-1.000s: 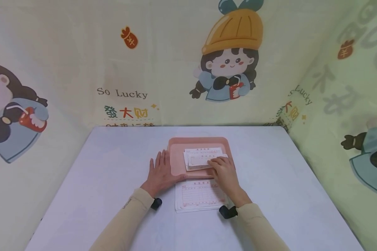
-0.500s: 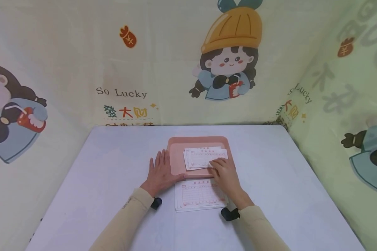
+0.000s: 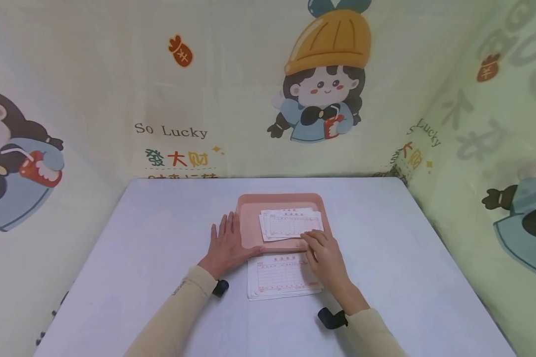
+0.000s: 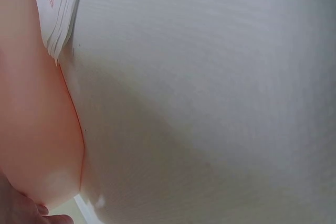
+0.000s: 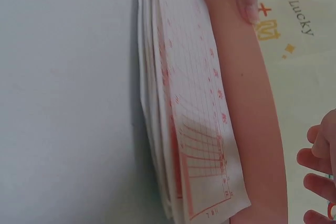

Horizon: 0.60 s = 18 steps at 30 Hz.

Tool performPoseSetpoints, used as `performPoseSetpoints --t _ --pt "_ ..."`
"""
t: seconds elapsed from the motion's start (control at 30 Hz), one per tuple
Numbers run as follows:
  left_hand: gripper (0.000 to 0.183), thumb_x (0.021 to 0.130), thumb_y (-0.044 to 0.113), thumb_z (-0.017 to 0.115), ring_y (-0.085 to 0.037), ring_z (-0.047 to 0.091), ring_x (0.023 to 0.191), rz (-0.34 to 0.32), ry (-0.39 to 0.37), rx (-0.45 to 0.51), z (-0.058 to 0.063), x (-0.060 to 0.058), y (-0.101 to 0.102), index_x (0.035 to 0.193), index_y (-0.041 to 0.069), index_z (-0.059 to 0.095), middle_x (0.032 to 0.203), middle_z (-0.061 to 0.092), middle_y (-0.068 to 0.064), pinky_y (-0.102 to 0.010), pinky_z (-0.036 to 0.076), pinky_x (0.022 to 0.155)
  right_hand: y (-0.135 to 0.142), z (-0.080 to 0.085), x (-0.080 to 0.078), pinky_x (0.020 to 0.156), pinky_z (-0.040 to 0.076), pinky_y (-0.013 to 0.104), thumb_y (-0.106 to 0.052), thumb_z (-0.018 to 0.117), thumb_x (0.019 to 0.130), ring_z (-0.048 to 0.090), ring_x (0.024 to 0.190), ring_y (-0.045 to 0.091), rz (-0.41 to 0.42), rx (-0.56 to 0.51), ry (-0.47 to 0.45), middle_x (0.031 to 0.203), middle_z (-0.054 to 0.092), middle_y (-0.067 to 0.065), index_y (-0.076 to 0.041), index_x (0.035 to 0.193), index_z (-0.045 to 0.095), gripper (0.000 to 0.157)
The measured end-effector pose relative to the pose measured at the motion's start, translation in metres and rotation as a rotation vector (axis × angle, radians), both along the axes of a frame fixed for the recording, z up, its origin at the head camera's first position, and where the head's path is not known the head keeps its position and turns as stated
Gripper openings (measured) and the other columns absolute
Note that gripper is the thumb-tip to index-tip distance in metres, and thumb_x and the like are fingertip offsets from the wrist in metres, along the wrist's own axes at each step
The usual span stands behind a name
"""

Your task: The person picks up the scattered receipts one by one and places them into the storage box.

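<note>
A pink tray [image 3: 250, 213] lies on the white table, with a small pile of printed paper slips [image 3: 290, 225] inside it. My left hand [image 3: 227, 248] rests at the tray's left side, fingers straight and spread, thumb along the front edge. At the front right of the tray my right hand [image 3: 328, 258] hovers by the pile's lower right corner. Its fingers [image 5: 317, 182] are loosely bent with nothing between them in the right wrist view. A second stack of red-printed slips [image 3: 283, 280] lies on the table just in front of the tray.
The white table [image 3: 161, 218] spreads out on both sides of the tray. Behind it hangs a cartoon-printed curtain [image 3: 241, 89]. A dark wrist camera [image 3: 332, 318] sits at the right cuff and another wrist camera [image 3: 221, 288] at the left cuff.
A second ago the right hand had the top slip raised over the tray. That slip now lies flat on the pile, and the hand has drawn back slightly. The left hand stays put.
</note>
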<state>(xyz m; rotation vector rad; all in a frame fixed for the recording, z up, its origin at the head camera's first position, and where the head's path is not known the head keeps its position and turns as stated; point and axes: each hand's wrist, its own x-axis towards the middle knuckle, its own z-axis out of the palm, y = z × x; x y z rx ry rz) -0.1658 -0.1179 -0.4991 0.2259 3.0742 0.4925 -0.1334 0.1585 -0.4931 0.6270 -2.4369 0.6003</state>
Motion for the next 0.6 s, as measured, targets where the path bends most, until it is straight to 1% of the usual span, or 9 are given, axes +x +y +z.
performPoseSetpoints --t 0.1,0.23,0.43,0.6 --pt "0.127 0.075 0.087 0.05 -0.042 0.013 0.153 0.003 -0.01 0.004 0.002 0.0 0.0 0.158 0.0 0.01 0.164 0.015 -0.023 -0.066 0.012 0.118 -0.001 0.001 0.007 0.092 0.052 0.05 0.005 0.074 0.078 0.063 0.109 0.033 0.031 -0.015 0.024 0.109 0.071 0.012 -0.002 0.113 0.072 0.036" --pt "0.127 0.075 0.086 0.052 -0.041 0.011 0.153 0.012 -0.034 0.007 0.005 0.001 0.0 0.158 0.001 0.009 0.165 0.013 -0.022 -0.067 0.01 0.118 -0.005 0.002 0.015 0.092 0.053 0.047 0.007 0.072 0.078 0.063 0.108 0.032 0.059 -0.029 0.041 0.109 0.071 0.011 -0.001 0.112 0.072 0.036" --pt "0.127 0.074 0.087 0.051 -0.041 0.01 0.153 0.01 -0.031 0.0 0.006 0.0 -0.002 0.159 0.003 0.009 0.165 0.012 -0.021 -0.068 0.01 0.118 -0.007 0.003 0.024 0.092 0.053 0.043 0.006 0.073 0.078 0.063 0.108 0.028 0.055 -0.027 0.013 0.113 0.07 0.011 -0.001 0.113 0.072 0.036" --pt "0.127 0.073 0.087 0.053 -0.042 0.01 0.153 0.004 -0.032 0.024 0.009 0.002 -0.003 0.159 0.004 0.01 0.165 0.012 -0.021 -0.068 0.009 0.118 -0.005 0.003 0.033 0.094 0.053 0.044 0.003 0.078 0.075 0.063 0.109 0.028 0.059 -0.007 0.005 0.112 0.07 0.009 -0.003 0.114 0.072 0.039"
